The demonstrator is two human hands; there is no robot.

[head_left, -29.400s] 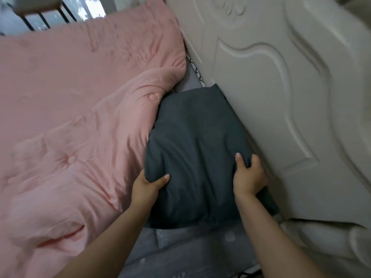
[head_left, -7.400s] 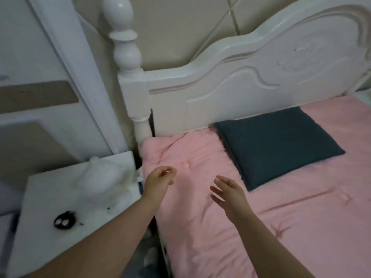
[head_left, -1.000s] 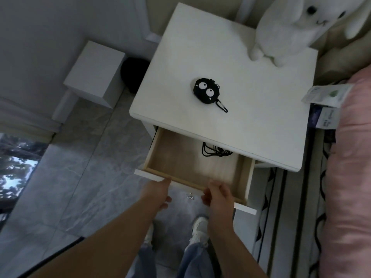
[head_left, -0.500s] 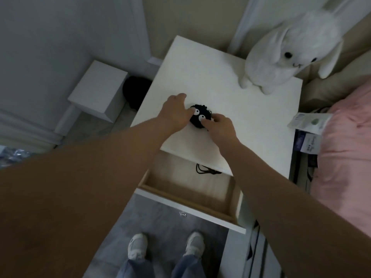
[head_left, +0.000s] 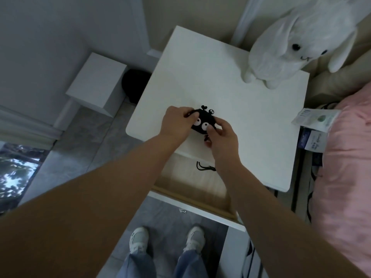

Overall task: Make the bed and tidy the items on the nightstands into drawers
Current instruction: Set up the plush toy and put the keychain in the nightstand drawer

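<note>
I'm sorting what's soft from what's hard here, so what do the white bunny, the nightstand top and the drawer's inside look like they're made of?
White bunny: plush fabric, judging by its fuzzy surface and floppy ears. Nightstand top: smooth matte white, probably painted or laminated board; no grain shows. Drawer inside: pale unpainted wood or veneer, with faint grain, behind a white front.

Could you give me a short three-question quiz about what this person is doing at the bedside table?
1. True or false: the drawer is open.
2. Which hands hold the black toy? A) left hand only B) right hand only C) both
3. What white stuffed animal sits at the back of the bedside table?

Key: 1. True. 2. C. 3. A rabbit.
</note>
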